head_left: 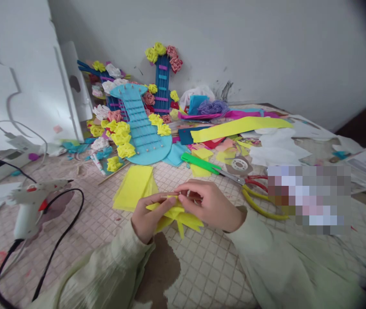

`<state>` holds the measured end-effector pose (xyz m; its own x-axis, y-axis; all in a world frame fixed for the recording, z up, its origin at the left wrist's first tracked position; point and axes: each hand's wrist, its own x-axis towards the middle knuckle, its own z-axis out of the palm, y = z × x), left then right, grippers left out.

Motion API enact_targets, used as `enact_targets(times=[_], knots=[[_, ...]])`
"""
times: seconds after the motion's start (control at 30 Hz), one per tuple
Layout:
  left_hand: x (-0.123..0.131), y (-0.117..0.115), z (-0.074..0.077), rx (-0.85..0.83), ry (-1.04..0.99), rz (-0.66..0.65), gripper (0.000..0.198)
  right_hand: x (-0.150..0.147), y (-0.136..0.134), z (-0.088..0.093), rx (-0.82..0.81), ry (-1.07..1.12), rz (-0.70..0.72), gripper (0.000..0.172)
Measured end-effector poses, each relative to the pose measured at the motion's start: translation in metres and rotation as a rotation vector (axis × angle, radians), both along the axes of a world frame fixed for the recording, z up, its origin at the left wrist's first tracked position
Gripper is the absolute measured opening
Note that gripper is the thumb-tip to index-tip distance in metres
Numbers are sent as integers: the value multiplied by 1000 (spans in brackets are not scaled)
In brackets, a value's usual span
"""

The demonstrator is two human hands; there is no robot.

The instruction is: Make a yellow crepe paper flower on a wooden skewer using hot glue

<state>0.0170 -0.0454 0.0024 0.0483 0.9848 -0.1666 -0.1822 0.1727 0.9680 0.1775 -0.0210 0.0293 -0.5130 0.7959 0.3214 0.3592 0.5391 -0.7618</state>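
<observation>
- Left hand [147,212], right hand [210,201]: both pinched on gathered yellow paper [187,219], before blue guitar shape [142,139]; apparently part-formed.
- Yellow sheets [133,186]: before guitar shape, flat, seemingly unworked.
- Yellow flowers [121,136]: along guitar shape, apparently complete.

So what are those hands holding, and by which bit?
Yellow paper. The left hand and right hand pinch it near its upper edge; its lower ends stick out. Whether anything else is held is hidden.
</observation>
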Motion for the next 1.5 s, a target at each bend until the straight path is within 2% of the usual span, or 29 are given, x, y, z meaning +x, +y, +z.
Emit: enact_targets(times=[0.23, 0.3, 0.4, 0.57, 0.8, 1.13, 1.3, 1.5], knots=[[4, -2, 10, -72, -191, 13, 18, -2, 0, -3, 5, 22, -94, 15], [5, -2, 12, -36, -102, 42, 20, -3, -1, -4, 8, 39, -129, 13], [4, -1, 13, 44, 175, 102, 22, -5, -1, -3, 12, 45, -154, 12], [1, 0, 15, 114, 386, 105, 23, -2, 0, 0, 48, -39, -79, 14], [1, 0, 12, 107, 345, 97, 36, 0, 2, -1, 94, -111, -75, 16], [1, 0, 12, 154, 449, 189, 30, -3, 2, -5, 96, -100, -99, 8], [5, -2, 11, 210, 455, 246, 26, -1, 2, -3, 95, -132, -36, 14], [5, 1, 15, 252, 449, 177, 32, 0, 4, -5, 100, -117, -49, 15]])
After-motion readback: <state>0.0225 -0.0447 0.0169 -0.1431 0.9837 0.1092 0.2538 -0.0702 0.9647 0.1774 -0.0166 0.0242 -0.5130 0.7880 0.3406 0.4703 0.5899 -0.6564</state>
